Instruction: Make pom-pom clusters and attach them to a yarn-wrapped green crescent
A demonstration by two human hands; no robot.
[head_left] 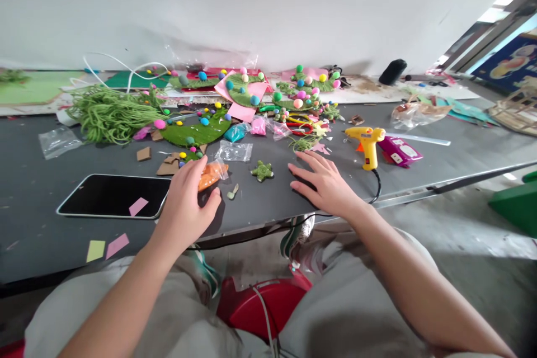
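Observation:
My left hand [187, 201] rests near the front edge of the grey table [37, 190], fingers loosely curled, its fingertips touching a small bag of orange bits [212, 174]. It grips nothing that I can see. My right hand [323, 182] lies flat on the table with fingers stretched out and apart, holding nothing. Between the two hands sits a small green yarn star [262, 170]. A yellow glue gun [368, 142] stands just right of my right hand, its black cord running under my wrist.
A dark tablet [113, 196] lies left of my left hand, with paper slips [107, 247] near it. Green yarn [111, 114], green felt shapes with coloured pompoms [197, 131], small plastic bags [235, 151] and a purple box [398, 151] crowd the back. A red stool [260, 305] stands below.

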